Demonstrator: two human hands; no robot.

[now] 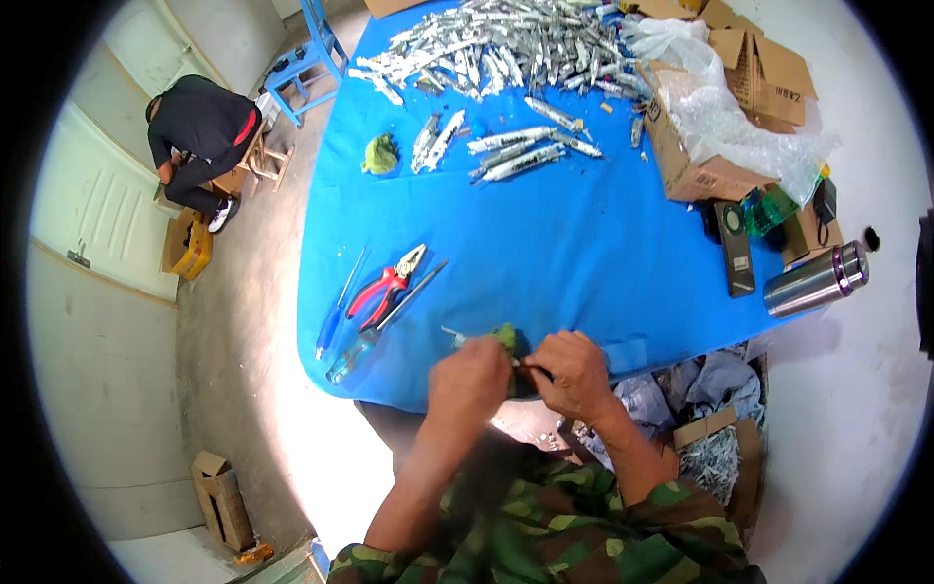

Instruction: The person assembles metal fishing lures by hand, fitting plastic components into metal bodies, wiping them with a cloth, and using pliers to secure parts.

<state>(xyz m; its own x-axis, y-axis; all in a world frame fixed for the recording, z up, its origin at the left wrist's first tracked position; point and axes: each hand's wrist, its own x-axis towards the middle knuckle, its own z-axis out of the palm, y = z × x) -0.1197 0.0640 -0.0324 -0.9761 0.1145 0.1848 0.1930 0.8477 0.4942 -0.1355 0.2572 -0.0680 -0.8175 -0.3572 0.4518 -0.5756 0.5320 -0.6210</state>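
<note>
Both of my hands work close together at the table's near edge. My left hand (470,378) is curled into a fist, slightly smeared by motion; a thin whitish piece sticks out on its far side, and its grip is hidden. Beside it my right hand (569,375) is closed in a pinch, with a small bit at its fingertips too small to name. A crumpled green cloth (504,337) shows between and behind the hands. Left of them lie red-handled pliers (386,287), a blue-handled screwdriver (331,329) and another screwdriver with a clear bluish handle (352,356).
A heap of silvery tube-like pieces (516,44) covers the far side of the blue-covered table (467,219). Another green cloth (380,154) lies nearer. At right stand a cardboard box (696,175) with plastic film and a steel flask (817,279). A seated person (204,122) bends over at left.
</note>
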